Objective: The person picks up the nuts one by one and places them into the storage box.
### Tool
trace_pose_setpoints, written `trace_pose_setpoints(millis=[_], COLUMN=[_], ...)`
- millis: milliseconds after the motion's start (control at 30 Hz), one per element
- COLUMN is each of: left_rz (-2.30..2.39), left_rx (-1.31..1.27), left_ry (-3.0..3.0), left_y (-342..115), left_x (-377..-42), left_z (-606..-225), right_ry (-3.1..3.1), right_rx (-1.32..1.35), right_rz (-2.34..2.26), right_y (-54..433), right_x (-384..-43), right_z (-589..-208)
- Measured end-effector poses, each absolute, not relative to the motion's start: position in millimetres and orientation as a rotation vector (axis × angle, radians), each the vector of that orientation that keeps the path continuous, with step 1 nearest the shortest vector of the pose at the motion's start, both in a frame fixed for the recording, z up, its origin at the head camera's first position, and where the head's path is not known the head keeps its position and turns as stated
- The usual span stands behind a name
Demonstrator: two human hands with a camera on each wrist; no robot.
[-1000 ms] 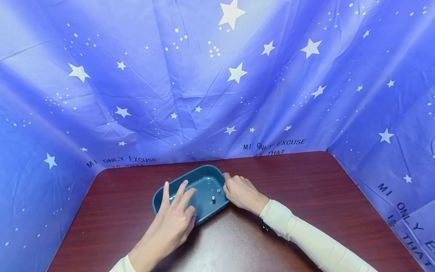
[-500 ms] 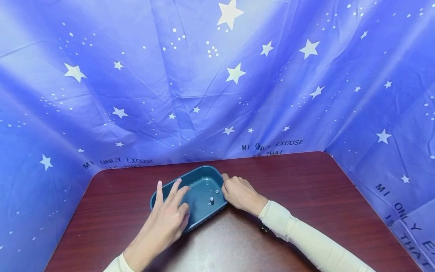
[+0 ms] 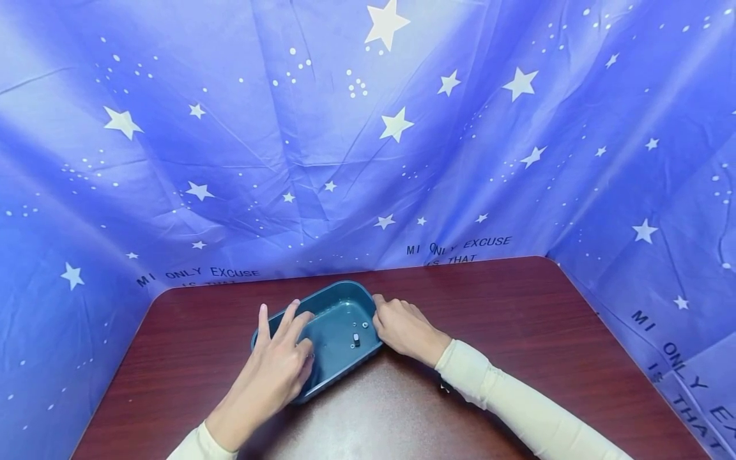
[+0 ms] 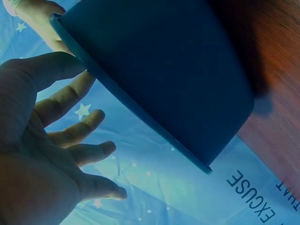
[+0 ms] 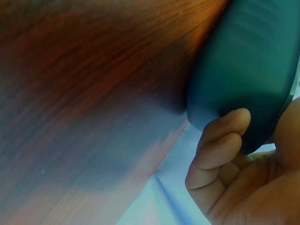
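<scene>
A dark teal plastic tray [image 3: 336,377] stands on the table. My right hand [image 3: 408,329] grips its right end; in the right wrist view, curled fingers [image 5: 220,150] press the outer wall. Over the tray's left part is my left hand [image 3: 276,370], thumb and index finger brought together near the front rim, the other fingers spread. A small shiny piece seems to show at that pinch; its kind is unclear. In the left wrist view the fingertips partly pass behind the rim [image 4: 126,105]. Inside lie a small black-and-white block [image 3: 356,340] and a tiny nut-like ring [image 3: 365,325].
Two tinier bits lie near the block, too small to identify. The dark red wooden table [image 3: 477,300] extends around the tray, with rounded far corners. A blue star-printed cloth [image 3: 322,128] hangs behind it and along both sides.
My left hand has shifted left and slightly toward the tray's left end. The right hand keeps its hold on the tray. The view has drifted slightly.
</scene>
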State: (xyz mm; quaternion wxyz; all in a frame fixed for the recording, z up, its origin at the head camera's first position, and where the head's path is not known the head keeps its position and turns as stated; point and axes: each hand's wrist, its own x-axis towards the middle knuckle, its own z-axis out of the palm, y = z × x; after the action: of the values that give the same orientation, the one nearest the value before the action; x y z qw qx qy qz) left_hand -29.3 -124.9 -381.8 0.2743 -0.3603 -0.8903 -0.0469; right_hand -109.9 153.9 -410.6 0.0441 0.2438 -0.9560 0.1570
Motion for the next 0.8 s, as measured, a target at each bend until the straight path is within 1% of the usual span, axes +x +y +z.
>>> trace_pose_setpoints(millis=[800], left_rz=[-0.134], left_rx=[-0.951], left_ry=[-2.396], left_y=[-134], left_x=[-41], left_z=[-390], right_ry=[-2.896], right_rx=[0.763], right_rz=[0.469], right_y=[155], right_x=[-109], right_z=[-413])
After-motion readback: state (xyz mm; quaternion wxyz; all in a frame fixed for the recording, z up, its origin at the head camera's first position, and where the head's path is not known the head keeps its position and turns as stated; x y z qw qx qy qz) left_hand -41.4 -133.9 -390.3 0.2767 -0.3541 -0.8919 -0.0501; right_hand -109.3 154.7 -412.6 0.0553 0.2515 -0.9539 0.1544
